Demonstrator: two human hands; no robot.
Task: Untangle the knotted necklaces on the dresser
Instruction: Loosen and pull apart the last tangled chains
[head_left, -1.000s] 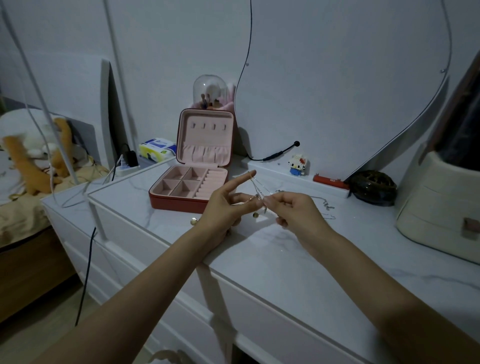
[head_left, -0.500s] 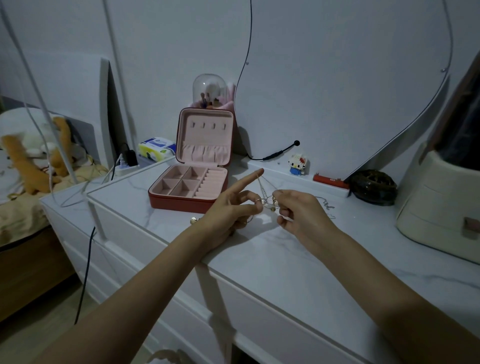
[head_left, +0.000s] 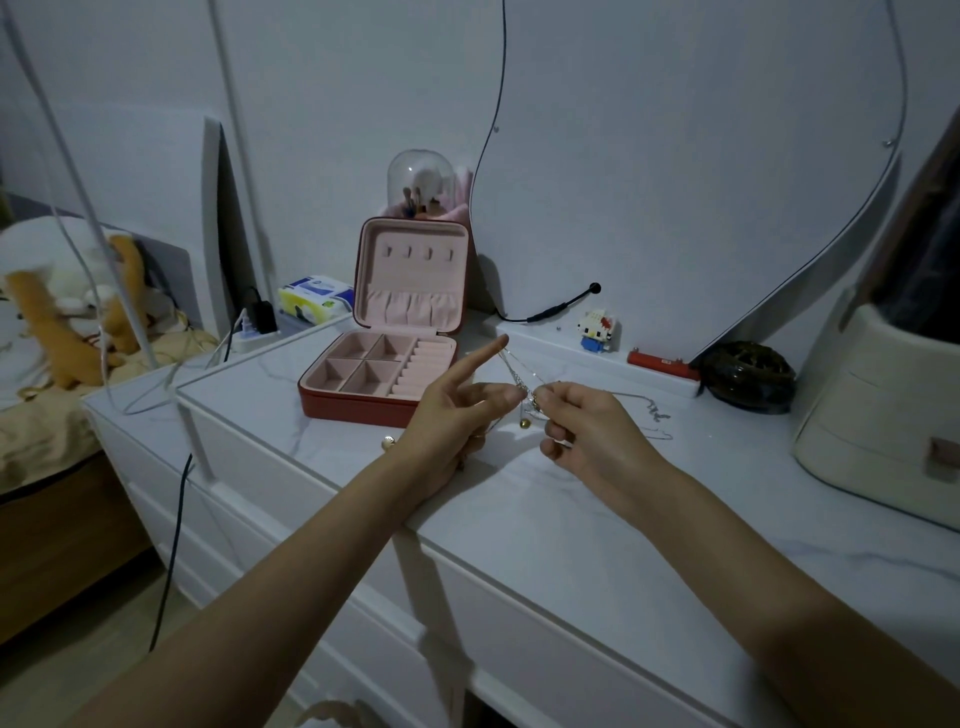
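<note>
Thin silver necklaces (head_left: 519, 376) hang knotted between my two hands above the white marble-look dresser top (head_left: 597, 519). My left hand (head_left: 457, 410) has its index finger stretched up with a chain looped over it, while thumb and middle finger pinch near the knot. My right hand (head_left: 582, 426) pinches the chains at the knot with curled fingers. A small gold bead pendant (head_left: 524, 424) dangles below the knot. More silver chain (head_left: 652, 413) trails on the dresser to the right.
An open red jewelry box (head_left: 387, 364) with pink lining stands behind my left hand. A small block figure (head_left: 597, 330), a red bar (head_left: 660, 361), a dark round object (head_left: 748, 374) and a cream organizer (head_left: 883, 415) line the back and right. A gold drawer knob (head_left: 388, 442) lies near the edge.
My two hands have drawn closer around the knot. The left index finger has tilted further out. The gold pendant hangs lower under the knot.
</note>
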